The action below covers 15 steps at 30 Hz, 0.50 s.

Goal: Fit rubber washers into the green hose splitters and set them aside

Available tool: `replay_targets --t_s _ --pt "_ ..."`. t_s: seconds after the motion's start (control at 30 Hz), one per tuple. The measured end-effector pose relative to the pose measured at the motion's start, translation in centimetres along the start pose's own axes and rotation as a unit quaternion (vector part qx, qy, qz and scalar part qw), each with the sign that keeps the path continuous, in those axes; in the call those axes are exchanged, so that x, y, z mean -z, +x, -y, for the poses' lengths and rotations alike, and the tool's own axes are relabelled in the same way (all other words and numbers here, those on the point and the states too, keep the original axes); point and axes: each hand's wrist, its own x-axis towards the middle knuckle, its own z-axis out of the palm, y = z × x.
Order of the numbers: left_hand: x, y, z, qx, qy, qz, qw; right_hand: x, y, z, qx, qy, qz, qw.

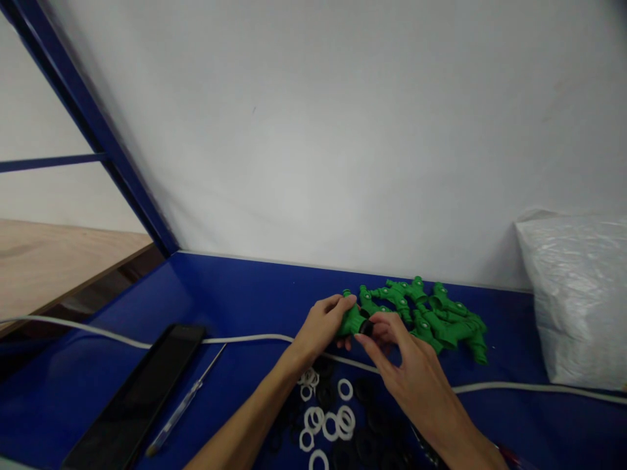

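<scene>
My left hand (321,326) is wrapped round a green plastic hose fitting (351,321), its wide end turned toward my right hand. A black ring (366,328) sits at that wide end. The thumb and forefinger of my right hand (401,352) pinch at the black ring; how far it lies inside the fitting cannot be seen. Just beyond, a pile of similar green Y-shaped fittings (443,316) lies on the blue table (235,287). Below my hands are several white ring washers (345,390) and dark rings (365,444), hard to tell apart from the table.
A pale cable (514,386) crosses the table under my hands. To the left lie a black phone-like slab (142,398) and a screwdriver (180,410) with a clear handle. A wrapped white package (578,300) stands at the right, and a white wall (313,143) rises behind.
</scene>
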Motion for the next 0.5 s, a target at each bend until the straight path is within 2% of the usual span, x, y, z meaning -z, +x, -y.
replay_targets --t_s 0.13,0.2,0.37,0.43,0.5 --pt "0.0 0.1 -0.2 0.012 -0.009 -0.006 1.000 -0.4 -0.3 -0.7 0.067 -0.044 -0.017 0.997" --pt "0.0 0.1 -0.2 0.010 -0.009 -0.007 1.000 -0.4 -0.3 -0.6 0.051 -0.027 -0.005 0.998" --pt "0.0 0.0 0.0 -0.011 0.008 -0.008 1.000 0.1 -0.1 0.4 -0.047 0.043 0.033 0.997" --pt "0.0 0.0 0.1 -0.010 0.012 -0.006 1.000 0.0 -0.1 0.3 -0.038 0.027 0.028 0.999" --pt "0.0 0.0 0.1 0.002 0.006 -0.009 1.000 -0.3 -0.3 -0.4 0.006 -0.010 0.016 1.000"
